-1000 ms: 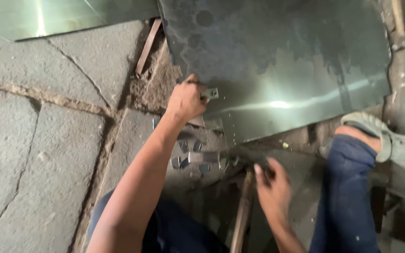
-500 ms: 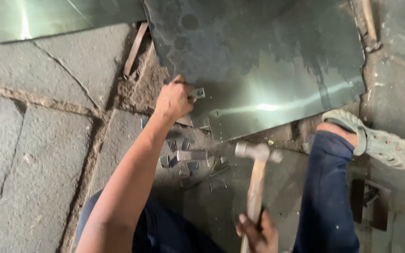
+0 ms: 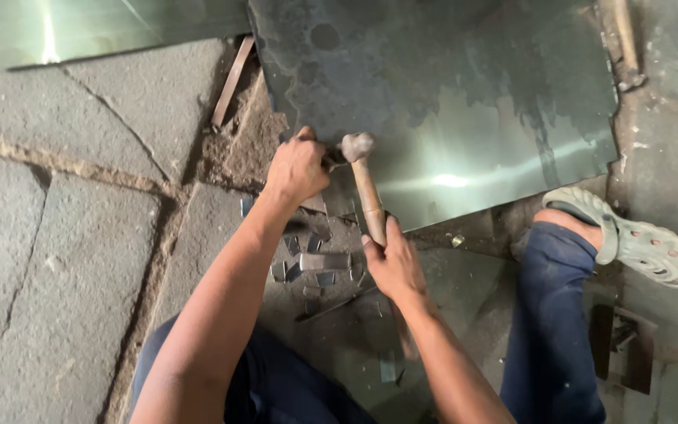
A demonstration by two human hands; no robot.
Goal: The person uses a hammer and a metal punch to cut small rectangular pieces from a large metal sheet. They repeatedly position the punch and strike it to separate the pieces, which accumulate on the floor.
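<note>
Gripping wooden-handled hammer (image 3: 364, 184) mid-shaft, right hand (image 3: 392, 263) closed tight, head down at metal sheet (image 3: 464, 102) edge. Left hand (image 3: 298, 166) clenched, pinning small metal piece (image 3: 332, 157) against sheet as strike target. Cut metal scraps (image 3: 315, 263) scattered on stone floor (image 3: 64, 235) below; sandalled foot (image 3: 629, 239) braced beside sheet.

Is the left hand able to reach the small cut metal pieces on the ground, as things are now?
Probably yes: the small cut metal pieces lie just below the left hand, uncovered, though it now grips something small at the grey metal sheet.
</note>
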